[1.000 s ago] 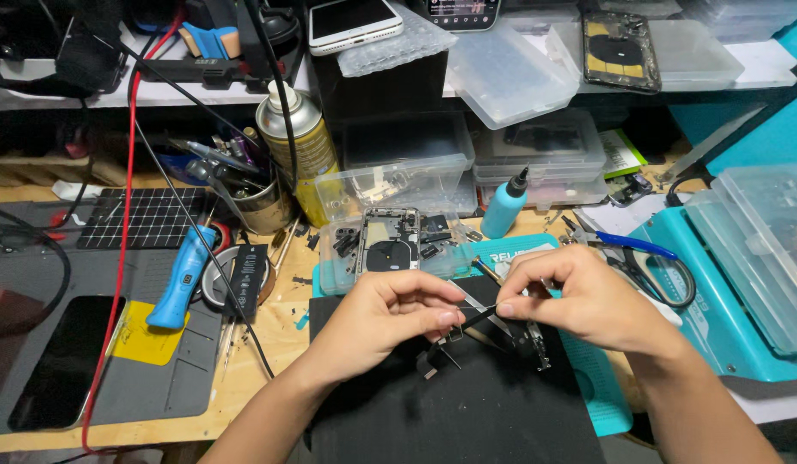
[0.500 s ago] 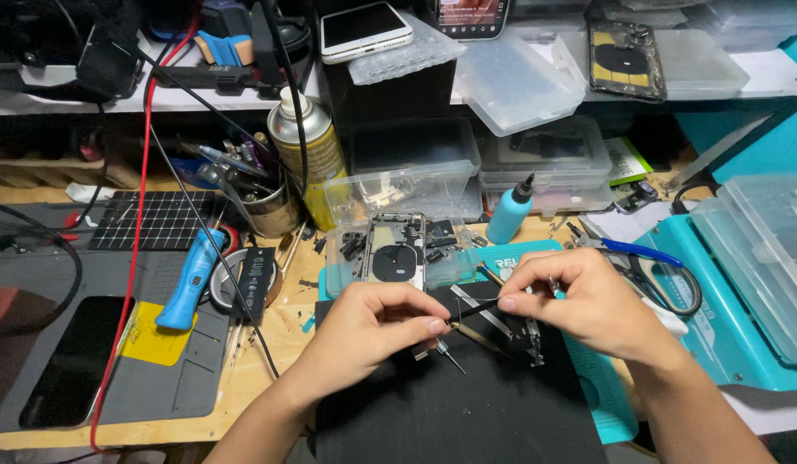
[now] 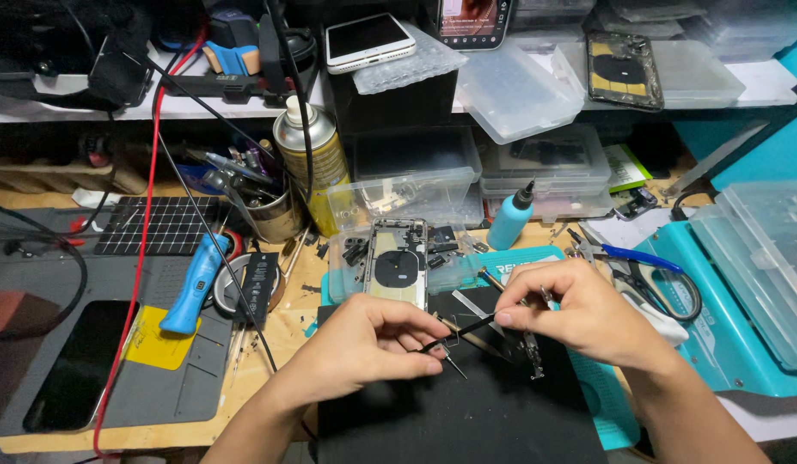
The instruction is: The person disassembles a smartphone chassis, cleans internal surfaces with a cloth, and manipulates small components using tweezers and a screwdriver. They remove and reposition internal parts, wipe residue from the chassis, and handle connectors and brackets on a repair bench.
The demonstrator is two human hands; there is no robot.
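left hand (image 3: pixel 377 344) pinches a thin black strip, likely a flex cable (image 3: pixel 454 332), at its near end, fingertips clenched on it. right hand (image 3: pixel 579 314) grips the far end of the same strip plus a slim metal tool (image 3: pixel 536 344) that points down toward the black mat (image 3: pixel 467 412). the strip is held taut between the two hands, just above the mat, probably so it stays flat and off the clutter.

opened phone housing (image 3: pixel 397 262) lies face-down in a clear tray (image 3: pixel 351 275) just behind the hands, close enough to reach without shifting the arms. blue bottle with a black nozzle (image 3: pixel 510 219) stands upright beside it.

room: the mat in front of the hands is mostly bare, a few small loose parts near the tool tip. left side is tight: blue-handled tool (image 3: pixel 192 288) and a red cable (image 3: pixel 141 258) cross the grey work mat (image 3: pixel 149 378). right side: scissors with blue handles (image 3: pixel 639 266) lie just beyond the right hand, then the teal box (image 3: pixel 734 344) edge. spray can (image 3: pixel 308 163) and stacked clear boxes (image 3: pixel 536 163) wall off the back of the counter (image 3: pixel 269 326).
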